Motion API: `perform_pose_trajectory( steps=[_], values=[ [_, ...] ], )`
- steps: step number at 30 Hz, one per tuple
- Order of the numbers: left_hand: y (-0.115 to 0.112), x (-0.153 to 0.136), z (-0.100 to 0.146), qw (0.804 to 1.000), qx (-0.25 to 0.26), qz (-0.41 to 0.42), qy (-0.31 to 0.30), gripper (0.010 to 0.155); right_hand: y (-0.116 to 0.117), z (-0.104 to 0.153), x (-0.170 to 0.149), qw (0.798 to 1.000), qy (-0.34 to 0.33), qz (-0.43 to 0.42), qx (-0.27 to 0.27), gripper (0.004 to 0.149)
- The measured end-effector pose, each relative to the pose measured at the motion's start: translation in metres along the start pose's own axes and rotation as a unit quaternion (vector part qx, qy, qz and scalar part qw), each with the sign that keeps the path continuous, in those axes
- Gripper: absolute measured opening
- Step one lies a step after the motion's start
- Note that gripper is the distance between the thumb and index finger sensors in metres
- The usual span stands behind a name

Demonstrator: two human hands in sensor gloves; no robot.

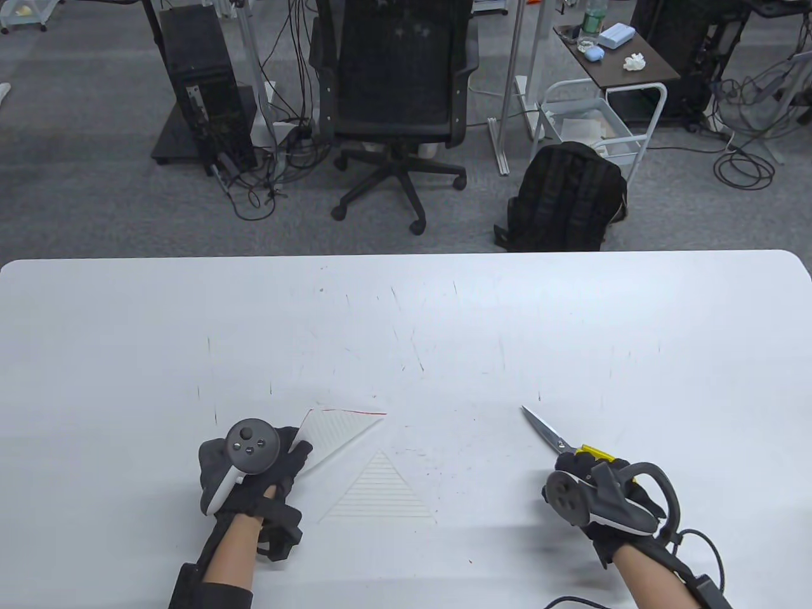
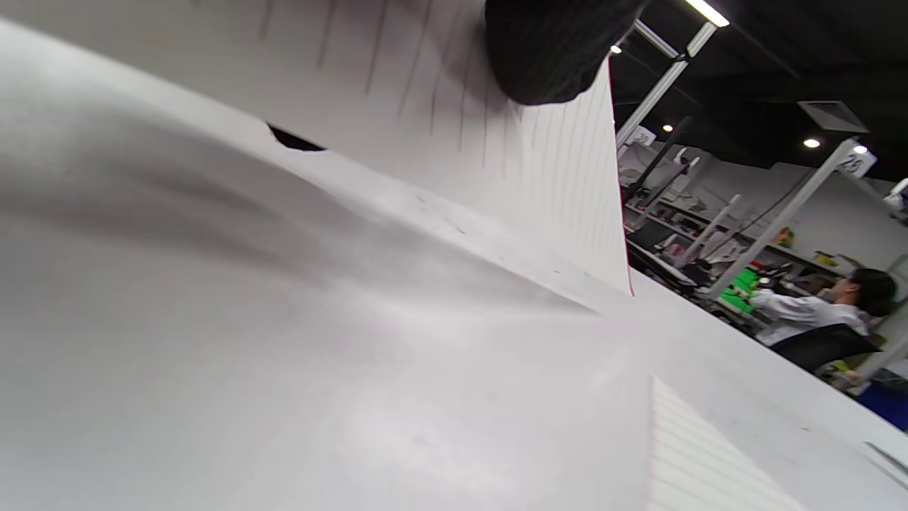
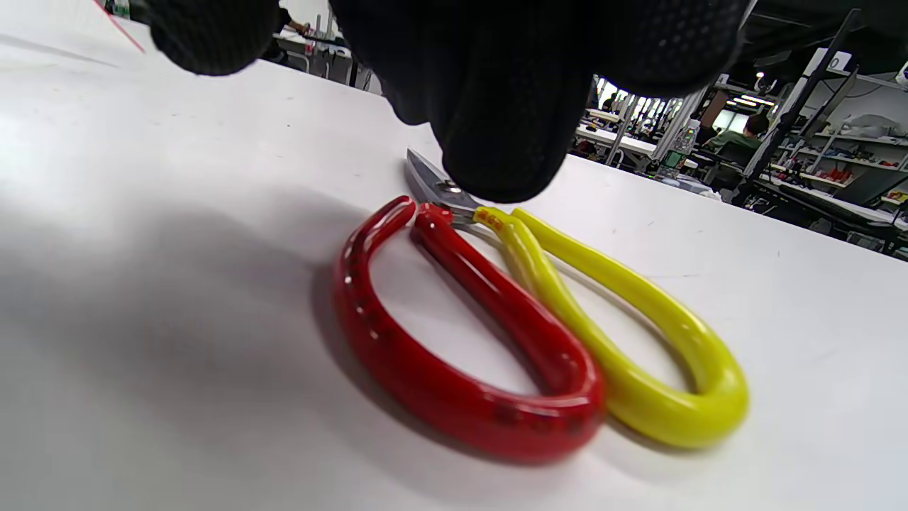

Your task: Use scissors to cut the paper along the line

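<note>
Fingertips (image 3: 496,142) of the right hand (image 1: 587,491) hang just above the pivot of the scissors (image 1: 549,432); whether they touch the metal or grip anything cannot be told. That hand sits toward 4 o'clock on the white table (image 1: 571,317), back up, wrist angled in from the bottom edge. Steel blades lie closed, tip aimed toward 10 o'clock. In the right wrist view the two glossy looped handles, one red (image 3: 454,383) and one yellow (image 3: 660,355), rest flat on the tabletop, unthreaded by any finger.

At 7 o'clock the left hand (image 1: 254,472) lies back up, its fingers on the near corner of a lined triangular paper piece (image 1: 339,431) with a red line along its far edge; one fingertip (image 2: 553,50) presses on that sheet, which stands lifted off the table. How tightly the fingers close cannot be told. A second lined triangle (image 1: 380,491) lies flat just beside it, toward 6 o'clock.
</note>
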State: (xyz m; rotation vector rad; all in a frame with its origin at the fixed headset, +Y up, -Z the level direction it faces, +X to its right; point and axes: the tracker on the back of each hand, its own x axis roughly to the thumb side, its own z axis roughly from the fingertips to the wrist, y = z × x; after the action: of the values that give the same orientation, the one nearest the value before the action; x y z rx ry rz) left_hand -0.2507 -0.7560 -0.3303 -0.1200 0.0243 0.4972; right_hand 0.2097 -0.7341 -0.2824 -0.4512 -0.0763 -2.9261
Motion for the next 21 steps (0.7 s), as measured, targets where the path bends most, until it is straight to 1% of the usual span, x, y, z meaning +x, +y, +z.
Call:
perform_pose_trajectory(
  steps=[4, 8, 11, 12, 14, 17, 18, 19, 21],
  values=[
    [-0.004, -0.005, -0.003, 1.000, -0.004, -0.011, 0.017, 0.038, 0.002, 0.001, -0.006, 0.999, 0.012, -0.042, -0.011, 0.065],
    [-0.004, -0.008, -0.006, 0.999, 0.005, -0.041, 0.030, 0.038, 0.000, 0.001, -0.009, 0.997, 0.020, -0.074, -0.019, 0.065],
    [-0.004, -0.009, -0.008, 0.998, 0.005, -0.045, 0.045, 0.038, -0.001, 0.002, -0.010, 0.996, 0.023, -0.079, -0.027, 0.064],
    [-0.005, -0.009, -0.009, 0.998, 0.002, -0.052, 0.047, 0.038, 0.000, 0.002, -0.010, 0.996, 0.024, -0.080, -0.025, 0.065],
    [-0.007, -0.006, -0.009, 0.996, 0.011, -0.073, 0.050, 0.039, -0.001, 0.002, -0.011, 0.996, 0.025, -0.082, -0.023, 0.065],
    [-0.010, -0.001, -0.012, 0.993, 0.019, -0.102, 0.054, 0.046, 0.000, 0.001, -0.011, 0.995, 0.022, -0.093, -0.019, 0.065],
    [-0.010, 0.004, -0.011, 0.992, 0.029, -0.106, 0.054, 0.049, 0.000, 0.002, -0.011, 0.995, 0.023, -0.100, -0.020, 0.064],
    [-0.009, 0.006, -0.010, 0.991, 0.036, -0.117, 0.054, 0.053, 0.001, 0.002, -0.012, 0.994, 0.024, -0.101, -0.022, 0.065],
    [-0.006, 0.010, -0.008, 0.988, 0.049, -0.139, 0.043, 0.067, 0.000, 0.002, -0.012, 0.995, 0.025, -0.098, -0.024, 0.065]
  ],
)
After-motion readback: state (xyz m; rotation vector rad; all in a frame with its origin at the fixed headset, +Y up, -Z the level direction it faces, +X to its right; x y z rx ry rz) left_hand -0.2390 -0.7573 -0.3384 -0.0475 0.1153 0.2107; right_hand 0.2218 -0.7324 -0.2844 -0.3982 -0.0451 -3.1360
